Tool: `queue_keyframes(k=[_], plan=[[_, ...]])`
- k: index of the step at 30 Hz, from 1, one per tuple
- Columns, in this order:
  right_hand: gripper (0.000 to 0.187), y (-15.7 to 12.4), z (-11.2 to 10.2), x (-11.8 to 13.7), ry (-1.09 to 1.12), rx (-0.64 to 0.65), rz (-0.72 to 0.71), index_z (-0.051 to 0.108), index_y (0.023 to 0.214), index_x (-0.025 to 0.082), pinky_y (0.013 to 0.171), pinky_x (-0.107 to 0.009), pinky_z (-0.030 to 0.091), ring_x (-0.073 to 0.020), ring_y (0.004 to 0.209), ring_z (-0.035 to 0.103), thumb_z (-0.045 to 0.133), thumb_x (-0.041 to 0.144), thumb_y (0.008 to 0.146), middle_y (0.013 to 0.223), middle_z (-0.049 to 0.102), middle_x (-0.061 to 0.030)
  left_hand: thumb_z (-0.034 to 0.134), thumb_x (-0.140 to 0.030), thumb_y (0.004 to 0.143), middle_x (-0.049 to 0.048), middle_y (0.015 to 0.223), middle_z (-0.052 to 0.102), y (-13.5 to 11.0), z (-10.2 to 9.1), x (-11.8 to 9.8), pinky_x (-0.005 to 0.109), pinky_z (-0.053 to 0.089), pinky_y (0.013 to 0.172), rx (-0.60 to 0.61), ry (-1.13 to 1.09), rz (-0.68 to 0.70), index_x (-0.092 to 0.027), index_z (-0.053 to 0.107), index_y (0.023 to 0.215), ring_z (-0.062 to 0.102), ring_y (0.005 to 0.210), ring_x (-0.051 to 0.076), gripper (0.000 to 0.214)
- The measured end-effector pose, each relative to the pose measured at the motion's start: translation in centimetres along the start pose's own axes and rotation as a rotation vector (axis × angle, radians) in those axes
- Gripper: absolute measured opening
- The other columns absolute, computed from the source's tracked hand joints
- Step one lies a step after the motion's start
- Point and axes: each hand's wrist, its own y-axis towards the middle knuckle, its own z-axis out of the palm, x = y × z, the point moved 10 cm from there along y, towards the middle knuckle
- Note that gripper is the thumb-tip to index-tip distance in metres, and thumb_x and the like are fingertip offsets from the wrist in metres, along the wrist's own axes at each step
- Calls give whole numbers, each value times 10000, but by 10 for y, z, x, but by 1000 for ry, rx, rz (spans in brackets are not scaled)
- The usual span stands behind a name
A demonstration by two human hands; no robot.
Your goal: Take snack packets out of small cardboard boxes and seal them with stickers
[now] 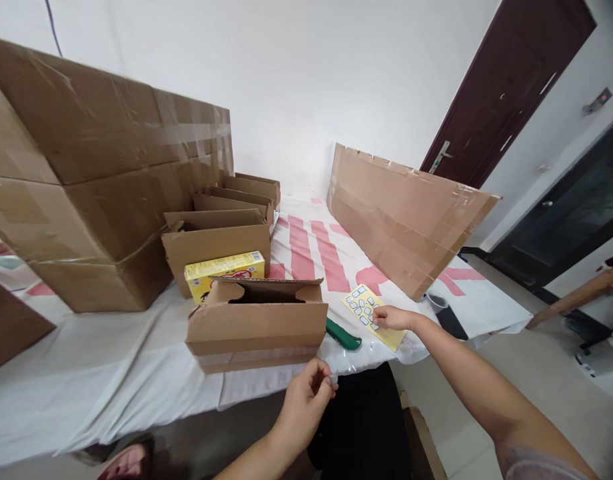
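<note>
Pinched between the thumb and fingers of my left hand (306, 397) is a small, pale, see-through piece (333, 378), like film or tape. This hand is just in front of an open brown cardboard box (256, 333) at the table's front edge. My right hand (394, 319) has its fingers drawn together on a yellow sheet with white, dark-outlined labels (359, 300). Whatever the right fingertips may pinch is too small to make out. A green box cutter (343, 335) lies between the open box and the sheet.
Behind the open box are a yellow printed carton (226, 267) and several open cardboard boxes (216, 243). Large taped cartons (111, 153) are stacked at left. A cardboard panel (406, 213) stands at right, near a roll of tape (438, 301). White cloth (111, 373) covers the table.
</note>
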Motion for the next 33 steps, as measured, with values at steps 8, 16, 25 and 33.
queue_keyframes(k=[8,16,25,33], plan=[[258,-2,-5,4,-68,26,2,592,1110,145,754,-354,555,-165,871,643,560,331,932,1057,640,-54,551,-231,765,-53,631,515,0,4,-4,270,492,659,34,21,-12,-205,489,724,544,601,124,78],[267,0,-4,-1,-198,-149,80,592,1128,159,830,-399,533,-193,961,625,571,330,924,1132,621,-65,540,-235,775,-53,602,521,-1,6,-3,225,412,567,51,110,-2,-205,498,731,515,581,126,68],[77,-32,-31,23,-33,-496,45,582,913,191,767,-313,431,-198,910,574,566,252,871,1001,648,-89,479,-189,830,-28,625,543,-1,0,-18,225,411,544,-13,334,161,-199,527,746,527,581,132,98],[526,-82,75,106,385,-18,-155,609,783,172,378,-180,321,-88,408,504,351,619,884,619,681,-20,554,-44,805,40,718,612,-67,25,-99,276,447,598,-90,936,1203,-159,620,983,526,655,158,222]])
